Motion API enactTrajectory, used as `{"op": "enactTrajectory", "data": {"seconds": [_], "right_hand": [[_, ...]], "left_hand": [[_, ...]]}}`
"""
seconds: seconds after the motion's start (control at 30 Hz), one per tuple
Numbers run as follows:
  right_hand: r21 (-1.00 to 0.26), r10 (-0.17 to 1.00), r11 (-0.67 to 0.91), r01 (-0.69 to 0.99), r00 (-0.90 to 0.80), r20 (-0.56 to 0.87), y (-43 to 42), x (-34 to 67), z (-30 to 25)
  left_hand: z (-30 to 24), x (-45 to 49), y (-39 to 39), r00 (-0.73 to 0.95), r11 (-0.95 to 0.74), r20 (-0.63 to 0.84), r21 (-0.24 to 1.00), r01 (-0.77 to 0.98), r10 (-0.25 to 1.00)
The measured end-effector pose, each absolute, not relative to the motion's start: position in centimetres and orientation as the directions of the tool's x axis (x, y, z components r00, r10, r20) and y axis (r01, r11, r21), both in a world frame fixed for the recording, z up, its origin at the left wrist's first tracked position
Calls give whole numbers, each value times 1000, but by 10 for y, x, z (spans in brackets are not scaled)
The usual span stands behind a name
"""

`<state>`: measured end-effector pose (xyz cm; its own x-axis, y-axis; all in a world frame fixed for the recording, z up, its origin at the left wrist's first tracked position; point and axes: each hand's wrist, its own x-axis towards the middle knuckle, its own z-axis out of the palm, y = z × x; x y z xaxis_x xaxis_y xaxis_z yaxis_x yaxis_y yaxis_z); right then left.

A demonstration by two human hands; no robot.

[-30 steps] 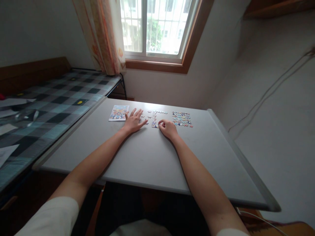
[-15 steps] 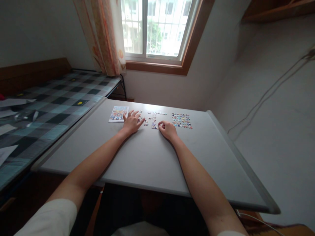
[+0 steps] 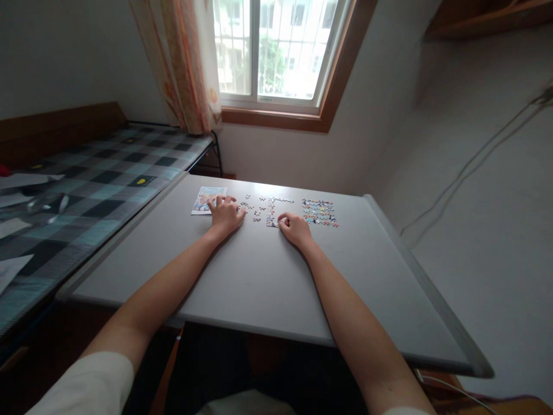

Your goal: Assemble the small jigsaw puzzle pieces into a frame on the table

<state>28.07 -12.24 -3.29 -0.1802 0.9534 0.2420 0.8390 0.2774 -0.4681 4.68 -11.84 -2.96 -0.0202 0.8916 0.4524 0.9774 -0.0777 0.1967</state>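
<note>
My left hand (image 3: 227, 215) is over the right edge of the picture card (image 3: 201, 202), fingers bent and apart, holding nothing that I can see. Just right of it lie loose jigsaw pieces (image 3: 257, 217), spread out singly and in small groups. A partly joined jigsaw puzzle (image 3: 271, 214) forms a left side and a top edge. At its lower edge rests my right hand (image 3: 296, 228), thumb and forefinger pinched together; whatever is between the fingertips is too small and hidden to make out. Beyond that hand, more jigsaw pieces (image 3: 319, 211) lie in close rows.
The grey table (image 3: 259, 276) has raised rims at its left and right sides. A bed with a checked cover (image 3: 108, 167) stands along the left, with papers (image 3: 30, 180) on it. Behind the table are a window (image 3: 285, 52) and a curtain (image 3: 181, 63).
My left hand has shifted a little left, off some of the loose pieces and further over the picture card. My right hand stays in place, still pinched.
</note>
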Motion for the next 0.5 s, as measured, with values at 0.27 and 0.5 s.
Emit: {"op": "enactTrajectory", "data": {"seconds": [0.27,0.5], "right_hand": [[-474,953,278,836,-177,246,-122,280,-33],[-478,954,276,834,-178,240,-122,281,-33]], "left_hand": [[-32,48,-115,110,-224,440,215,951,891],[-32,50,-116,101,-199,383,225,954,918]]}}
